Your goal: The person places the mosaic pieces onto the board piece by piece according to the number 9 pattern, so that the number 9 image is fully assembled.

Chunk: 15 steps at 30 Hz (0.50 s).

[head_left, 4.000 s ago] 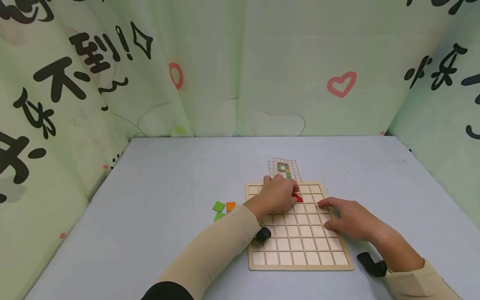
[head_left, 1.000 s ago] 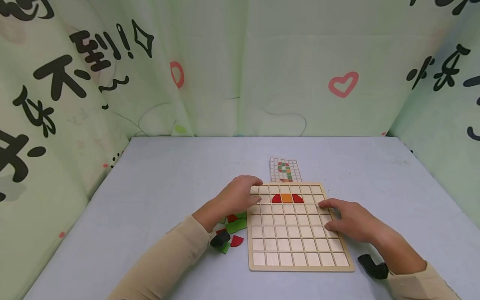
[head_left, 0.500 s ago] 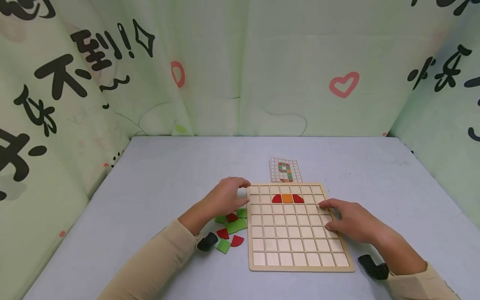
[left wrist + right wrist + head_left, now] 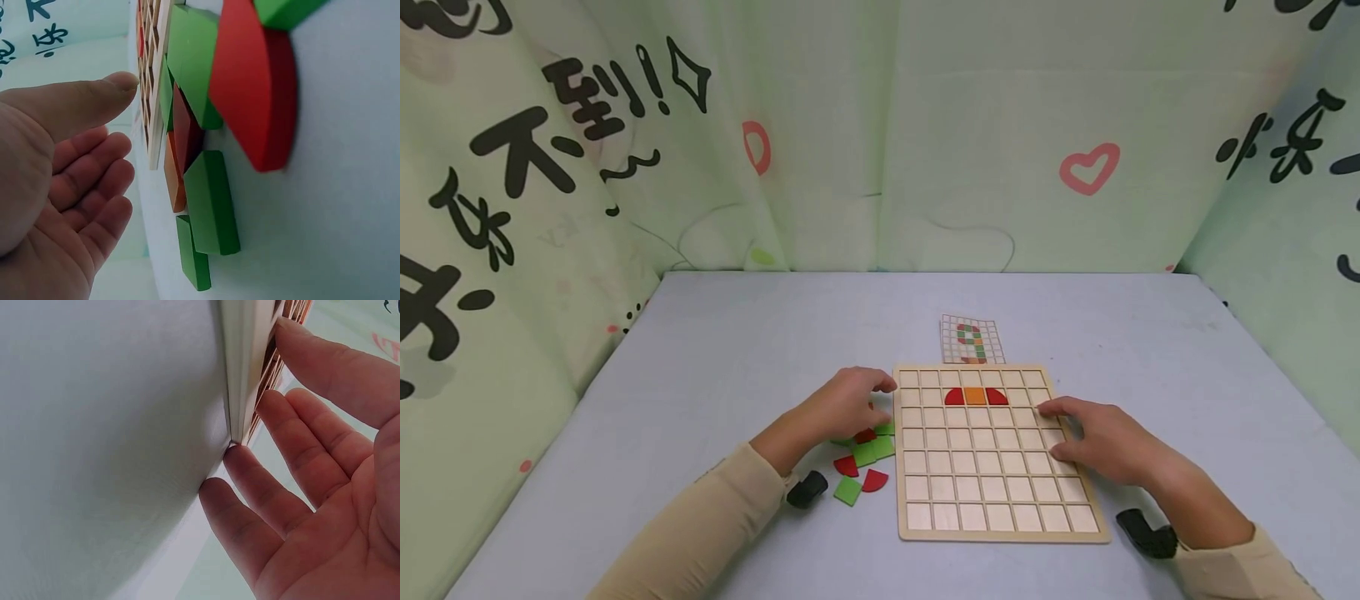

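Observation:
A wooden grid board [image 4: 1003,536] lies flat, with an orange square [image 4: 975,397] between two red quarter-round tiles [image 4: 954,398] in its second row from the far side. By its left edge hovers my left hand [image 4: 841,406], fingers loosely bent and holding nothing. Below that hand lie several loose tiles, among them a green square [image 4: 847,491] and a red quarter-round [image 4: 875,481]. The left wrist view also shows an orange tile [image 4: 174,172] partly hidden among them. My right hand [image 4: 1108,437] rests at the board's right edge, thumb and fingertips touching its frame.
Just beyond the board, a small printed card [image 4: 992,337] shows a grid with a coloured pattern. A white table [image 4: 737,317] carries everything, with pale green curtains [image 4: 970,150] behind and at both sides.
Four seconds ago my left hand was over the board at a red tile; it has since drawn back left and, lately, lowered towards the loose tiles. My right hand stays put.

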Motion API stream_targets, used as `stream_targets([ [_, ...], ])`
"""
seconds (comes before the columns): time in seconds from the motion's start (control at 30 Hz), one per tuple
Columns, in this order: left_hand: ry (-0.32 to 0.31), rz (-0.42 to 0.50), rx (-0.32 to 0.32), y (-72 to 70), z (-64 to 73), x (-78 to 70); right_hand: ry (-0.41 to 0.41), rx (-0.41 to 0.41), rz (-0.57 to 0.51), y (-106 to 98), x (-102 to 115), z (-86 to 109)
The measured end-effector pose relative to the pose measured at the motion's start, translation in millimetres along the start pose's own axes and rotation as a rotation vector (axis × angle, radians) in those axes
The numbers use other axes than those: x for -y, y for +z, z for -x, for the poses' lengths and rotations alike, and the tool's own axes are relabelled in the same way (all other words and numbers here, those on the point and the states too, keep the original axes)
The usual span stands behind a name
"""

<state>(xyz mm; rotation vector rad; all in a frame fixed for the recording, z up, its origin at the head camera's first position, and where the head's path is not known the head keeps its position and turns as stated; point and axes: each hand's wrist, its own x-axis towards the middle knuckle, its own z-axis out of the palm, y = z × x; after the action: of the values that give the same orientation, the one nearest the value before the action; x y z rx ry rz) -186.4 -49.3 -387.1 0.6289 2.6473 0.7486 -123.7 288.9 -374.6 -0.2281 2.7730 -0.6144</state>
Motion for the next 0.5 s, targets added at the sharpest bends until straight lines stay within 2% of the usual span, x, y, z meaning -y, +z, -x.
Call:
stream_targets([
  [0.23, 0.005, -0.005, 0.02, 3.3, 0.6, 3.2, -0.003, -0.006, 0.001, 0.4, 0.3, 0.9],
  [0.5, 0.003, -0.029, 0.008, 4.7, 2.1, 5.5, -0.014, -0.016, -0.001, 1.2, -0.3, 0.7],
])
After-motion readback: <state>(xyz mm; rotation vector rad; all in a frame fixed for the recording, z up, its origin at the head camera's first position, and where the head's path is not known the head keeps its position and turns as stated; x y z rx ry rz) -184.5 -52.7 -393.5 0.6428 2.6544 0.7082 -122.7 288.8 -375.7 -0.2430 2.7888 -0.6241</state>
